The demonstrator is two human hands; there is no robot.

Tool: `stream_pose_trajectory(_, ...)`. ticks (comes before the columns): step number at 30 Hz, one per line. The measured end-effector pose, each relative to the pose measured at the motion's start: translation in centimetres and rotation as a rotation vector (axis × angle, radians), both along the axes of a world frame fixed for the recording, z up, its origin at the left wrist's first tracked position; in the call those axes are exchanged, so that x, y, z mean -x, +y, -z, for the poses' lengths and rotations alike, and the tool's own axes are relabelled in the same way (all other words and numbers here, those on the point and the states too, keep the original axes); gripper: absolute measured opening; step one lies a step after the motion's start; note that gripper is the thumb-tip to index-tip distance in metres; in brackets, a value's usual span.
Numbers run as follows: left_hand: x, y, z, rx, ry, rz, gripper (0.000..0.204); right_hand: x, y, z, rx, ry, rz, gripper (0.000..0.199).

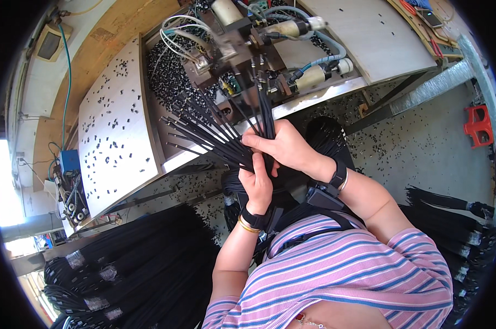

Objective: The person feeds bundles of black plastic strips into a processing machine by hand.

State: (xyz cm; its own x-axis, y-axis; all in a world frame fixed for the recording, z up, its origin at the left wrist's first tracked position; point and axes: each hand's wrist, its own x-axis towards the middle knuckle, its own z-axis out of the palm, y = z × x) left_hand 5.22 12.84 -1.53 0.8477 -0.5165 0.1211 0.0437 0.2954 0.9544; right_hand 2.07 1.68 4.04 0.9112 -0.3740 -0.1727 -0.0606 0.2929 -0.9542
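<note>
Both my hands are together in front of the machine (242,66). My left hand (257,186) is closed round a fanned bundle of black cables (204,140), whose cut ends spread to the upper left over the bench edge. Just above and to the right, my right hand (292,145) pinches a narrower group of black cables (266,112) with thumb and fingers. Those cables point up toward the machine's head, which is partly smeared. Where the cables pass below my hands, they are hidden.
Small black offcuts cover the machine bed (174,71) and dot the left metal panel (113,137). Large bundles of black cable hang at the lower left (143,257) and lower right (451,236). A red stool (478,126) stands at the right. Pneumatic cylinders (311,77) flank the machine.
</note>
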Motion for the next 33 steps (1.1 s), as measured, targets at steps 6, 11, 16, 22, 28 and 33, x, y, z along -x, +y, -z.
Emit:
stream_pose_trajectory(6, 1.1, 0.6, 0.9, -0.045, -0.010, -0.016, 0.021, 0.7, 1.9, 2.9, 0.156, -0.264, 0.269, 0.020)
stream_pose_trajectory(11, 0.5, 0.5, 0.6, -0.060, -0.025, 0.002, 0.023, 0.3, 1.2, 1.5, 0.032, -0.139, 0.189, 0.020)
stream_pose_trajectory(16, 0.3, 0.5, 0.9, -0.065, -0.032, -0.030, 0.022, 0.1, 1.2, 1.0, -0.002, -0.075, 0.188, 0.020)
stream_pose_trajectory(22, 0.1, 0.1, 1.6, -0.064, -0.042, -0.048, 0.025, -0.2, 1.0, 0.9, -0.002, -0.035, 0.186, 0.020)
stream_pose_trajectory(28, 0.0, 0.6, 1.5, -0.008, -0.020, 0.073, 0.021, 0.3, 0.1, 0.0, -0.001, 0.016, 0.035, 0.020)
stream_pose_trajectory(33, 1.4, 0.9, 1.3, -0.043, -0.012, 0.039, 0.021, 1.3, 0.9, 0.7, 0.058, -0.018, 0.079, 0.022)
